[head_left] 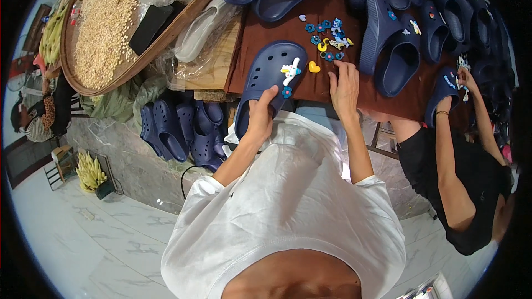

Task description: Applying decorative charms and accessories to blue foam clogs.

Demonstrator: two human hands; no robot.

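My left hand (259, 117) grips a navy foam clog (263, 66) at its heel opening, with the thumb on top. On the clog's upper sit a white cartoon charm (291, 70) and a blue flower charm (287, 92). My right hand (346, 89) rests at the table's near edge, thumb and forefinger apart, fingertips just below a scatter of small shoe charms (327, 40). No charm shows between its fingers. A yellow heart charm (314, 67) lies between the clog and that hand.
Navy clogs (403, 63) crowd the far and right sides of the brown-covered table (266, 29). At right, a co-worker (465, 182) holds another clog (445, 89). A round tray of kernels (83, 84) with a black phone (151, 29) stands left; more clogs (169, 133) lie below.
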